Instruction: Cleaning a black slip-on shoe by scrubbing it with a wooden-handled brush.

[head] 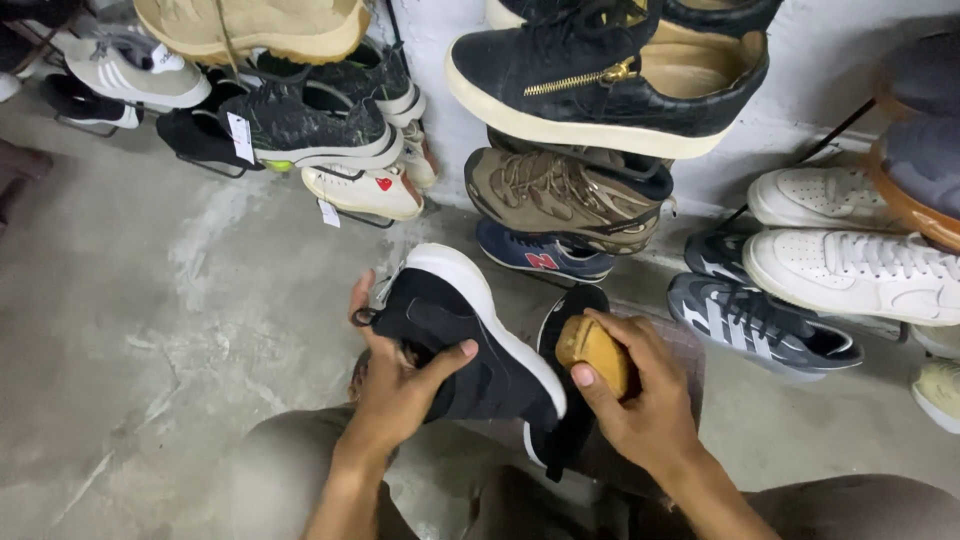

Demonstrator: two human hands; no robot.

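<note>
Between both hands, one black sneaker (pixel 470 340), one brush (pixel 595 352).

Matt black cloth shoe (pixel 470 345), probably

Bare concrete floor (pixel 150 330) lies open from seven to ten o'clock. Racked sneakers (pixel 560 195) block twelve o'clock, grey and white shoes (pixel 760 325) crowd three o'clock, and more pairs (pixel 300 130) close off eleven o'clock.

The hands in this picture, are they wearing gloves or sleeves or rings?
No gloves, rings or watch show. The left hand and right hand are bare, and both forearms are uncovered to the picture's bottom edge, so no sleeves appear. Fingernails are short and plain.
</note>
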